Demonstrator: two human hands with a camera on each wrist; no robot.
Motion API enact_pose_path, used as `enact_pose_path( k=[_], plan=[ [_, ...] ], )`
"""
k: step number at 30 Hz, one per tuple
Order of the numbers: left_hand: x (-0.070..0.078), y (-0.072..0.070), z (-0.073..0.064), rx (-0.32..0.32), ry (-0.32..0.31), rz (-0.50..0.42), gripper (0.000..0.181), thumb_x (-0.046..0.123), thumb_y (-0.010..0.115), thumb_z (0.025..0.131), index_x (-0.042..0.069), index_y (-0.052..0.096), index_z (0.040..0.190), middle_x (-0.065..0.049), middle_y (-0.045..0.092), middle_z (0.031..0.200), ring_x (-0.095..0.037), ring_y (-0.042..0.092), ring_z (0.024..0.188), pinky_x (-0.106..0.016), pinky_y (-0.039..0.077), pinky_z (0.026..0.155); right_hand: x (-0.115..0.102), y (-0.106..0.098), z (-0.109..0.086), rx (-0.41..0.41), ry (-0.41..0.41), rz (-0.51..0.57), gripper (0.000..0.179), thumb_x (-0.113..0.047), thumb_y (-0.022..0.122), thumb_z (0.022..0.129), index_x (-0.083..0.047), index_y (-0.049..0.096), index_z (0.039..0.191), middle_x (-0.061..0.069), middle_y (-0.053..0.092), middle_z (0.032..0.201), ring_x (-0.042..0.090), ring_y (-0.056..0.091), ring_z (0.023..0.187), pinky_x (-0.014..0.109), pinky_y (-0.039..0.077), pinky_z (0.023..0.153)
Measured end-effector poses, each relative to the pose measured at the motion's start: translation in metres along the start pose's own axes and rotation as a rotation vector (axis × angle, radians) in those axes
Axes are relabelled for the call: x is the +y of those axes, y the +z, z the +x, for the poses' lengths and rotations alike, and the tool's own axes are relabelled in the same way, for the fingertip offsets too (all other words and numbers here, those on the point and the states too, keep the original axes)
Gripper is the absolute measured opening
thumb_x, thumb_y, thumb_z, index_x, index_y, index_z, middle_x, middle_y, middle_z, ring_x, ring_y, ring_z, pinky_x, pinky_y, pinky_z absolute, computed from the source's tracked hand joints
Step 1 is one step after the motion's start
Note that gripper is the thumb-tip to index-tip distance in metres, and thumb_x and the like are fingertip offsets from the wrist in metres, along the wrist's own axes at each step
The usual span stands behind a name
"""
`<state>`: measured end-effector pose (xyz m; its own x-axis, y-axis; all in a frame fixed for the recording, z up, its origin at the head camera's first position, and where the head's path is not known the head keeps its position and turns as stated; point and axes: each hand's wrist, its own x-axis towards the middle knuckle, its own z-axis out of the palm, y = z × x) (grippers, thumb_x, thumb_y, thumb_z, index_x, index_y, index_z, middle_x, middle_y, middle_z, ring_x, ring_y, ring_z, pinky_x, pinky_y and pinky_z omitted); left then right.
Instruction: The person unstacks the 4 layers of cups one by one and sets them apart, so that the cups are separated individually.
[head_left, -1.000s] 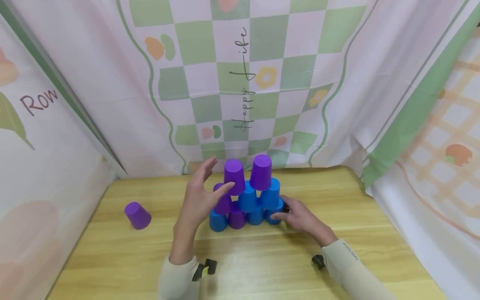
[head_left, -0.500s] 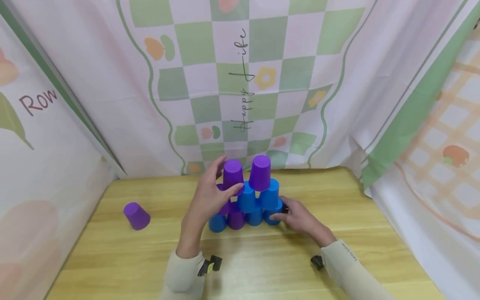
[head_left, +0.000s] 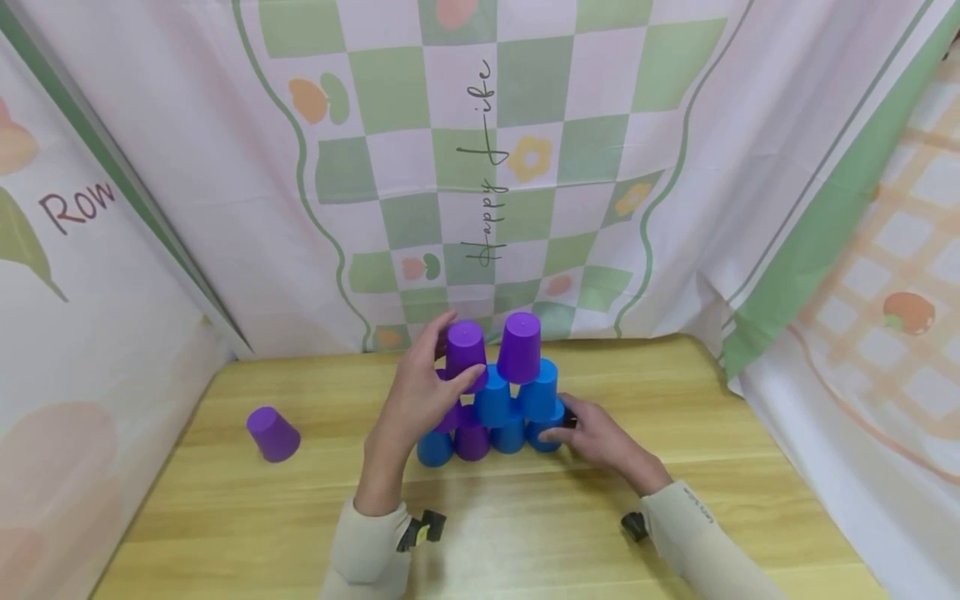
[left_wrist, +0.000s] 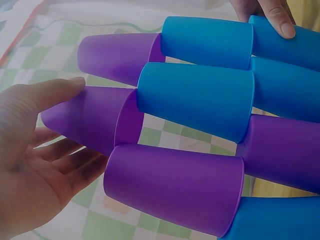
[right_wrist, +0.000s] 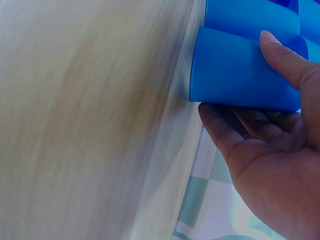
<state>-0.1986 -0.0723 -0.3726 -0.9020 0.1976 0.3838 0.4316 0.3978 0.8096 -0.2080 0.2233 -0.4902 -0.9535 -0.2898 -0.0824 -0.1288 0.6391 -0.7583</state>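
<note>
Purple cup (head_left: 465, 348), inverted | left grip (head_left: 418, 393) around it | inside mostly hidden

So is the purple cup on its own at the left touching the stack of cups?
Apart. The head view shows bare table between the lone purple cup and the stack of cups.
</note>
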Motion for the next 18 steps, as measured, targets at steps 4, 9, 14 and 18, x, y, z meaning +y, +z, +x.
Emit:
enact_pose_path(
  k=[4, 9, 14, 18],
  plan=[
    [0.0001, 0.0001, 0.0001, -0.006, -0.001, 0.005, 0.076, 0.013, 0.082, 0.093, 0.008, 0.042, 0.157, -0.016, 0.063, 0.139, -0.032, 0.065, 0.126, -0.049, 0.058, 0.106, 0.0008, 0.0001, 0.0006, -0.001, 0.001, 0.002, 0.048, -0.035, 0.076, 0.098, -0.014, 0.061, 0.138, 0.008, 0.068, 0.136, 0.031, 0.064, 0.126, 0.059, 0.052, 0.110],
    [-0.0007, 0.0009, 0.0001, -0.017, -0.014, 0.010, 0.073, 0.014, 0.081, 0.094, 0.009, 0.043, 0.156, -0.016, 0.062, 0.139, -0.032, 0.065, 0.126, -0.049, 0.058, 0.105, 0.0016, -0.0002, 0.0012, -0.004, 0.011, 0.009, 0.049, -0.035, 0.076, 0.098, -0.015, 0.061, 0.140, 0.008, 0.068, 0.137, 0.031, 0.064, 0.127, 0.059, 0.052, 0.110],
    [-0.0012, 0.0009, 0.0000, -0.022, -0.010, 0.005, 0.071, 0.013, 0.080, 0.094, 0.009, 0.044, 0.155, -0.015, 0.062, 0.139, -0.031, 0.065, 0.125, -0.050, 0.058, 0.105, 0.0014, -0.0004, 0.0013, -0.010, 0.016, 0.011, 0.051, -0.034, 0.076, 0.098, -0.015, 0.059, 0.142, 0.009, 0.067, 0.140, 0.033, 0.063, 0.129, 0.060, 0.051, 0.111],
    [-0.0018, 0.0010, 0.0000, -0.023, -0.006, -0.001, 0.069, 0.013, 0.080, 0.094, 0.011, 0.045, 0.154, -0.013, 0.063, 0.139, -0.031, 0.065, 0.124, -0.049, 0.058, 0.104, 0.0012, -0.0005, 0.0017, -0.013, 0.018, 0.009, 0.050, -0.034, 0.075, 0.099, -0.014, 0.059, 0.142, 0.009, 0.067, 0.140, 0.033, 0.063, 0.129, 0.060, 0.051, 0.111]
  ],
)
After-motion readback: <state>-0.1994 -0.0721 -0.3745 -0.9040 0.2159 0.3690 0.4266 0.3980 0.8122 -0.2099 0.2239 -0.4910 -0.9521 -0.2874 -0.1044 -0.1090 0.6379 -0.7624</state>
